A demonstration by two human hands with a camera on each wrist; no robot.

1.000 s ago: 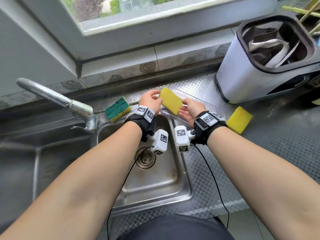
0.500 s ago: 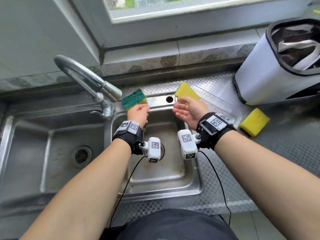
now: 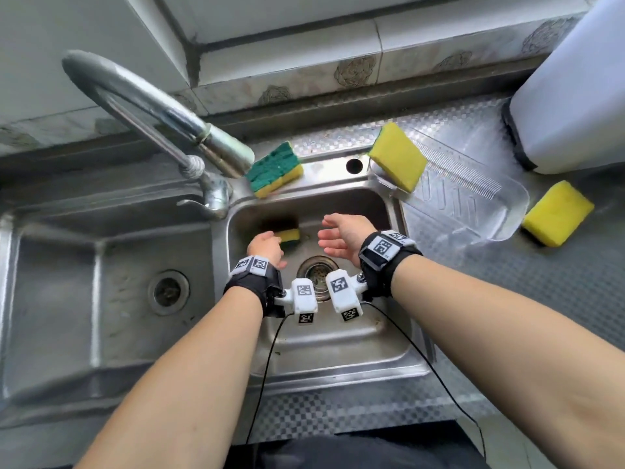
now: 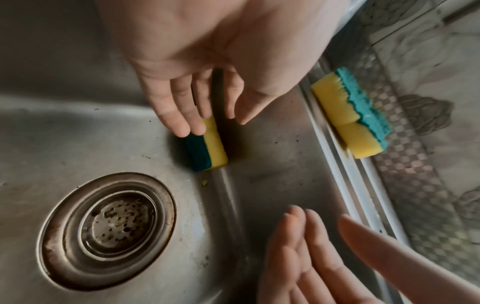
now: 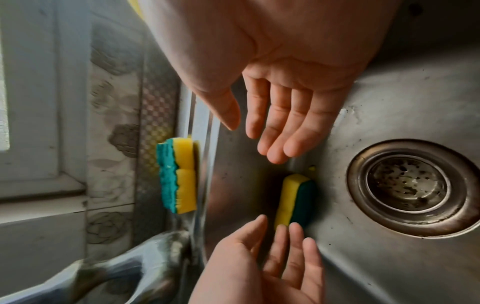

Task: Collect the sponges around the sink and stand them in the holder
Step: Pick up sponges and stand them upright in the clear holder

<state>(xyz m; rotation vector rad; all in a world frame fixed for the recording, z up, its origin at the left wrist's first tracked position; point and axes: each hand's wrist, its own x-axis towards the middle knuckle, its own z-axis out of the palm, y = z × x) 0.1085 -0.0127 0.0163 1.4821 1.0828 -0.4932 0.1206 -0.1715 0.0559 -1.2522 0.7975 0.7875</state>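
Down inside the small steel basin (image 3: 338,340), at about eleven o'clock from the round perforated drain (image 3: 318,270), a green-and-yellow sponge (image 3: 288,236) stands on edge where the floor meets the back wall; from the head view the left hand (image 3: 267,249) covers most of it, leaving one yellow corner in sight. The left wrist view shows this hand's fingers (image 4: 179,111) straight and slightly spread, tips resting on the sponge's scouring side, thumb held clear on the far side, nothing clamped. The right hand (image 3: 341,236) hovers at three o'clock from that sponge, palm turned toward it, fingers (image 5: 283,125) straight and relaxed, holding nothing. At twelve o'clock on the sink's back rim lies a second sponge (image 3: 274,169), ridged teal scourer up over soft yellow foam, partly overhung by the curved chrome faucet (image 3: 159,113). At one o'clock a plain yellow sponge (image 3: 397,157) leans tilted in the near end of a clear ribbed plastic holder (image 3: 473,198), whose transparent walls are hard to trace against the checker-embossed steel counter (image 3: 558,299). At three o'clock another yellow sponge (image 3: 558,213) lies on the counter just beside the holder's far end. A white container (image 3: 571,106) with a dark base is cut off at the upper right corner.
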